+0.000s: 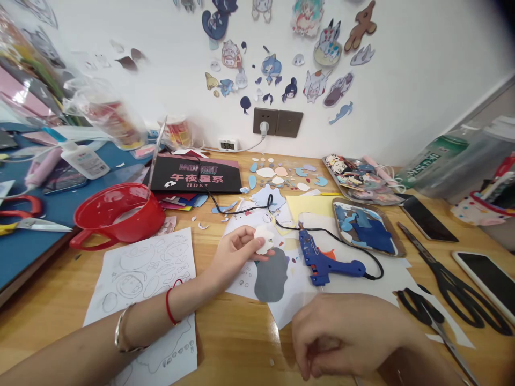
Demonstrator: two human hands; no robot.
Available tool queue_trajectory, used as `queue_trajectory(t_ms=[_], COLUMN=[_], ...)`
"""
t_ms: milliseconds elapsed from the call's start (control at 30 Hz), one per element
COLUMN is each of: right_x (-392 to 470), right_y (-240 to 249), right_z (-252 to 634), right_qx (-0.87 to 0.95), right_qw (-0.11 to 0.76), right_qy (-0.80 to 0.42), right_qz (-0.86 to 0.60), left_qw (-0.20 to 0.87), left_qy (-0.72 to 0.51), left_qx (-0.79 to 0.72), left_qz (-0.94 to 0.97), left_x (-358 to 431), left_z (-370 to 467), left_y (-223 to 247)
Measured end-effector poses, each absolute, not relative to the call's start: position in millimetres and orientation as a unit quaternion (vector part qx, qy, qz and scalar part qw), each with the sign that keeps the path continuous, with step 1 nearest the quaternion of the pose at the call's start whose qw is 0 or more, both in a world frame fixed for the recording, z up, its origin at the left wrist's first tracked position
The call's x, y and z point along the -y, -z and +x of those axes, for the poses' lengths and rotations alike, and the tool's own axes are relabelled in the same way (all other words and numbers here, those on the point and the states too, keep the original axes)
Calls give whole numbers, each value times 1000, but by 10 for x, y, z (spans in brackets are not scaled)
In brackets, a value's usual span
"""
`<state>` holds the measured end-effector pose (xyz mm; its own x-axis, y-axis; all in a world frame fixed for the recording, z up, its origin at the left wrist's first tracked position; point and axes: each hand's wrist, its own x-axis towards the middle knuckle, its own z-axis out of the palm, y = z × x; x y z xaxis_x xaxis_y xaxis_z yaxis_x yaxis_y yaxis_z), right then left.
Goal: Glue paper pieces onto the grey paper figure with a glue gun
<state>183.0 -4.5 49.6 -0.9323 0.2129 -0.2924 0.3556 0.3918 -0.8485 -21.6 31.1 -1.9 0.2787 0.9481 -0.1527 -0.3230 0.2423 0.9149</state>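
Between the thumb and fingers of my left hand (pixel 237 252) is a small white paper cutout (pixel 263 241), held above the papers at the middle of the table. A grey paper shape (pixel 272 276) lies just below it. My right hand (pixel 338 338) is at the lower right with its fingers curled down and together; whatever they may hold is hidden. Beyond it a blue glue gun (pixel 328 260) with an orange trigger lies on white paper. A sheet of pencil drawings (pixel 140 273) lies partly under my left forearm.
A red cup (pixel 120 212) stands at the left beside orange-handled scissors (pixel 32 222). Black scissors (pixel 446 273) and two phones (pixel 428 217) lie at the right. Near the wall are a black box (pixel 197 174), coloured cutouts (pixel 279 171) and a tray of blue pieces (pixel 366 228).
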Motion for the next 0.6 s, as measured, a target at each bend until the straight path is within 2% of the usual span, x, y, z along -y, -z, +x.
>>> queue_trajectory(t_ms=[100, 200, 267, 433, 600], right_x=[33, 12, 3, 8, -3], right_y=[-530, -465, -387, -244, -229], right_z=[1799, 1728, 1672, 1552, 1518], right_qx=[-821, -789, -760, -747, -714], right_qw=[-6, -166, -235, -283, -299], right_qy=[507, 378, 291, 237, 326], right_qz=[263, 454, 531, 553, 543], left_qw=[698, 694, 687, 675, 668], left_qy=[-451, -446, -446, -444, -447], left_qx=[-367, -375, -386, -373, -377], left_qz=[418, 422, 424, 456, 460], left_x=[-305, -285, -260, -197, -191], left_z=[-213, -208, -204, -186, -186], left_y=[20, 19, 16, 3, -6])
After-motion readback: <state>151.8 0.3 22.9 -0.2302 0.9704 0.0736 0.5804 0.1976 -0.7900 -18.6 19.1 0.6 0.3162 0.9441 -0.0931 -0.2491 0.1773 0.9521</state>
